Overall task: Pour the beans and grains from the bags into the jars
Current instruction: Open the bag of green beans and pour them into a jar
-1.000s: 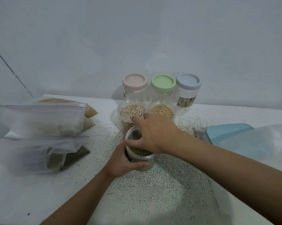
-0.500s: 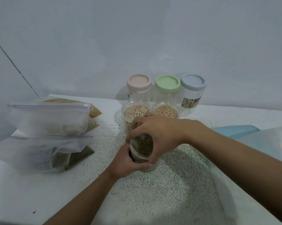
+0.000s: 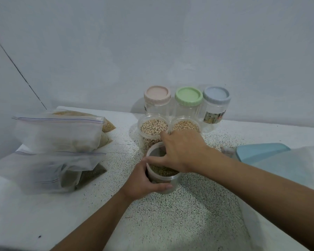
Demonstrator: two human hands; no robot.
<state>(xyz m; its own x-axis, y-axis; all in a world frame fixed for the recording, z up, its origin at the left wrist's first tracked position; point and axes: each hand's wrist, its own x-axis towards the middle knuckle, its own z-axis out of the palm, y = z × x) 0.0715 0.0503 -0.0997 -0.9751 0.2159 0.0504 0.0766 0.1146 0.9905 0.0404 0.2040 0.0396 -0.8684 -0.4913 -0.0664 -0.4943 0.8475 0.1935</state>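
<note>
The left hand holds the clear plastic jar of green beans. The right hand grips its rim. Pouring here looks done. Next, it needs a lid.

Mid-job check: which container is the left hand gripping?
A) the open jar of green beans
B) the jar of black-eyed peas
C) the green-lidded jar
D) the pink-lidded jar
A: the left hand curls round the wall of the open jar of green beans, the jar nearest the camera. The other jars stand behind it, out of that hand's grasp.
</note>
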